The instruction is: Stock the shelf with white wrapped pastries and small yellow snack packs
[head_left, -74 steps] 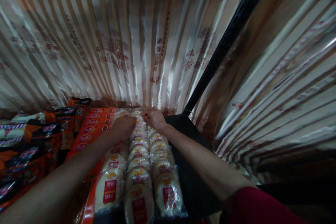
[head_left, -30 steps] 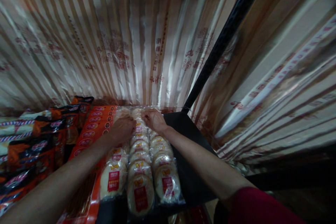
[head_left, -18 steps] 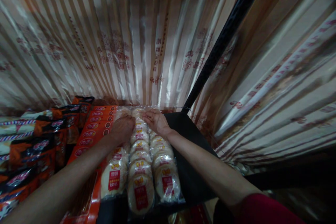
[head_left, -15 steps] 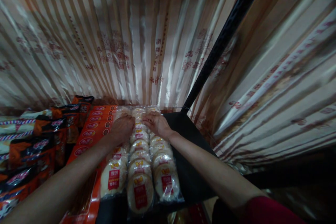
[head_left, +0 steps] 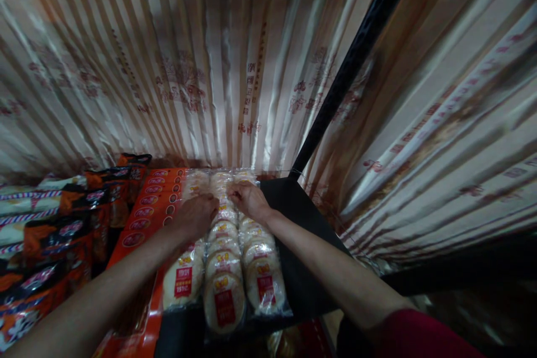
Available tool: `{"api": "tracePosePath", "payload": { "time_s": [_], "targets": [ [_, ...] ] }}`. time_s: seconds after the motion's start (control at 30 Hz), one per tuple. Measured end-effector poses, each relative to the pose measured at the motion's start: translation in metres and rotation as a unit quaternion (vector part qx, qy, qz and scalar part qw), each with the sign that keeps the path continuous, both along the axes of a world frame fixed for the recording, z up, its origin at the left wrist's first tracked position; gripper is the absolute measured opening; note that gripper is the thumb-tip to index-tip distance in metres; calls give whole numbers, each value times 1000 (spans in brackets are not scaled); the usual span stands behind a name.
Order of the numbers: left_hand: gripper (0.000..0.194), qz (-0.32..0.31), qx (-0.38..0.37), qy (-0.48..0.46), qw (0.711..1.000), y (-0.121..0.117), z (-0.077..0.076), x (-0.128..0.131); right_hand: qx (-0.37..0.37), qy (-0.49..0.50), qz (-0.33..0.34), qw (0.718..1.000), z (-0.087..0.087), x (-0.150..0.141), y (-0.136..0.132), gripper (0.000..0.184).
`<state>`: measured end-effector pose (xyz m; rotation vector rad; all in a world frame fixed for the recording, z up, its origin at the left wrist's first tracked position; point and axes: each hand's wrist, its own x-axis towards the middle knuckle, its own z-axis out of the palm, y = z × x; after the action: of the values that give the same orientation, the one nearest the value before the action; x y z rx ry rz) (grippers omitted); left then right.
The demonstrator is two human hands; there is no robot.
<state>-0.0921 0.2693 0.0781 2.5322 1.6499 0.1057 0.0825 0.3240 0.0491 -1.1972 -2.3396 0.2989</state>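
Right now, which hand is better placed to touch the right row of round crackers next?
Probably the right hand: it is over the right row's far part. The left hand is mostly over the left row, with the middle row between.

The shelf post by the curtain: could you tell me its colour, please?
The shelf post is black, showing best in the head view.

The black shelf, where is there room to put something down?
Bare black shelf shows right of the round snacks, back to the dark pole, though the right forearm crosses over it. The left side is crowded with orange packets and orange-and-black bags.
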Motion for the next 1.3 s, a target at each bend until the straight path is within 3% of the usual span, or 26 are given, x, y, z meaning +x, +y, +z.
{"api": "tracePosePath", "payload": {
  "time_s": [0.37, 0.7, 0.87, 1.03, 1.2, 1.3],
  "targets": [
    [20, -5, -12, 42, 999, -5, -2, 6, -1, -2, -1, 1000, 2, 0, -1, 13],
    [24, 66, 11, 8, 998, -5, -9, 9, 56, 46, 13, 997, -2, 7, -9, 12],
    [23, 80, 8, 18, 997, -6, -8, 12, 30, -21, 44, 998, 3, 12, -21, 17],
    [21, 69, 21, 15, 997, -8, -9, 11, -5, -56, 18, 998, 6, 8, -27, 7],
    [21, 52, 93, 12, 994, -12, -10, 8, -23, -50, -9, 998, 4, 5, -28, 8],
    [23, 22, 68, 2, 997, -17, -9, 6, -21, -40, -13, 999, 1, 5, -29, 8]
  ]
}}
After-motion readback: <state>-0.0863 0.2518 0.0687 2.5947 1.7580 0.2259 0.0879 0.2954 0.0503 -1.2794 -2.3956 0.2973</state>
